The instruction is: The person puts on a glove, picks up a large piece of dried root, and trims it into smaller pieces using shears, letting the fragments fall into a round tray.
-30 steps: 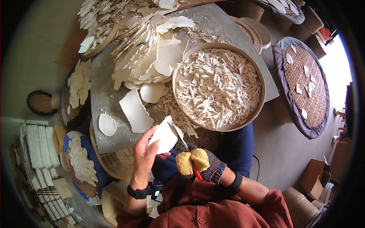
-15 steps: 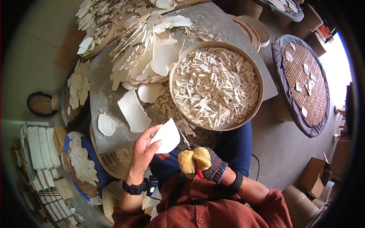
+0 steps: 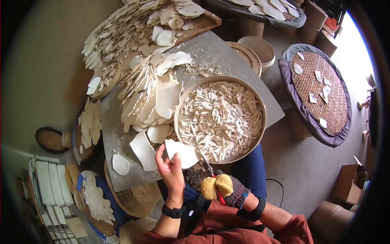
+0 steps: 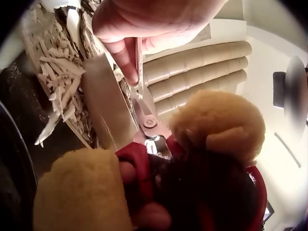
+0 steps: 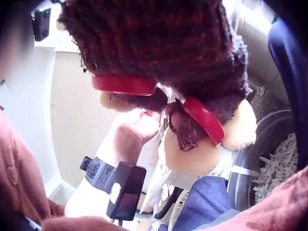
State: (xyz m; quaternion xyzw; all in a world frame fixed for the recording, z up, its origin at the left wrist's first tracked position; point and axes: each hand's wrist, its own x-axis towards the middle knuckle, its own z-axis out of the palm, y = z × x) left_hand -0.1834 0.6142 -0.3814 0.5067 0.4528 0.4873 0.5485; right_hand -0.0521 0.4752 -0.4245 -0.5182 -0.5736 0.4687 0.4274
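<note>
In the head view my bare left hand pinches a thin white sheet piece, thumb on its near face and fingers behind. My gloved right hand, in a dark knit glove, grips red-handled scissors. Yellow sponge pads are wrapped about the handles. The blades reach the right edge of the piece. From the left wrist view, the piece is seen edge-on under my left fingers, with the scissor blades right at its lower edge. Beneath the hands lies a round tray of cut white strips.
A stack of larger white sheets leans on the grey metal table, beside a loose round piece. A bigger heap lies behind. Cloth-edged woven trays stand right; a plastic basket is at left.
The head view has tilted so the table sits lower in the picture. My left hand has turned the white piece more sideways, and the scissors have stayed at its right edge.
</note>
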